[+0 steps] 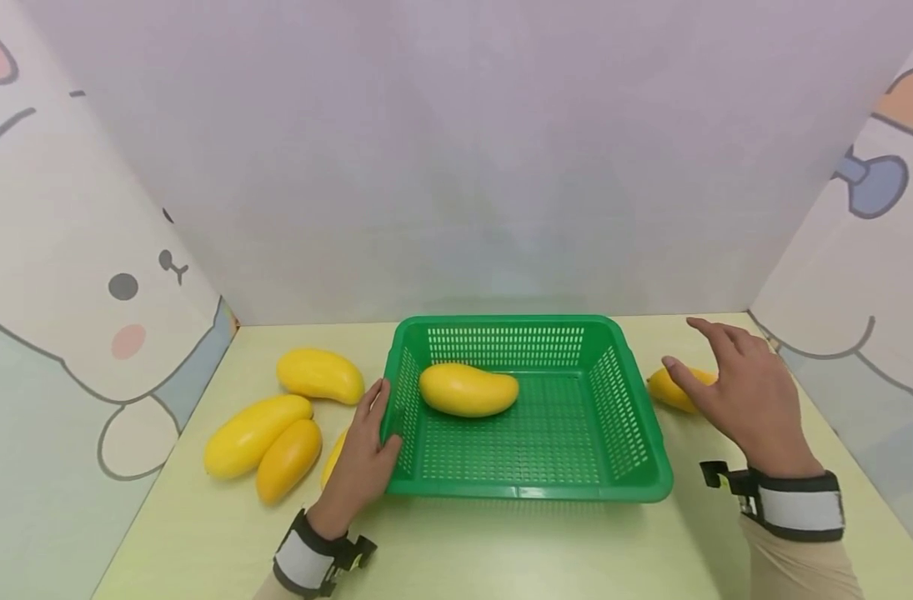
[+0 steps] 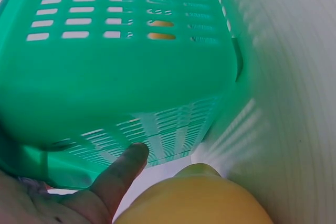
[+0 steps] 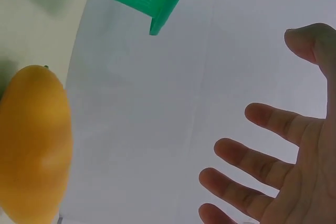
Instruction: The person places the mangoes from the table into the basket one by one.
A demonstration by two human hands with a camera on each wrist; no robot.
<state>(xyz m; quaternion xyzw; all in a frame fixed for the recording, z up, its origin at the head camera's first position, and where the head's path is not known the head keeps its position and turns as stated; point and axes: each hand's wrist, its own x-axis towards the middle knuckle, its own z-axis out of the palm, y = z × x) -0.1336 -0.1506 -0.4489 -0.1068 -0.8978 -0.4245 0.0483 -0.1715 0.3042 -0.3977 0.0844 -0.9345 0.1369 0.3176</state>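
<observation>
A green plastic basket (image 1: 527,493) has one yellow mango (image 1: 467,390) lying in it. My left hand (image 1: 362,462) holds the basket's left rim, its thumb at the rim. In the left wrist view, one finger (image 2: 121,174) reaches along the outside of the side wall, close to another mango (image 2: 197,203). Past the basket's right side, my right hand (image 1: 752,396) is spread with nothing in it. A mango (image 1: 666,389) lies beyond it, partly covered by that hand in the head view and fully apart from the fingers (image 3: 260,166) in the right wrist view.
Left of the basket lie several more mangoes, among them a curved one (image 1: 319,375), a long one (image 1: 253,437) and an orange-yellow one (image 1: 289,461). The pale table (image 1: 501,554) meets a plain back wall (image 1: 501,167), with cartoon-printed panels (image 1: 73,250) at the sides.
</observation>
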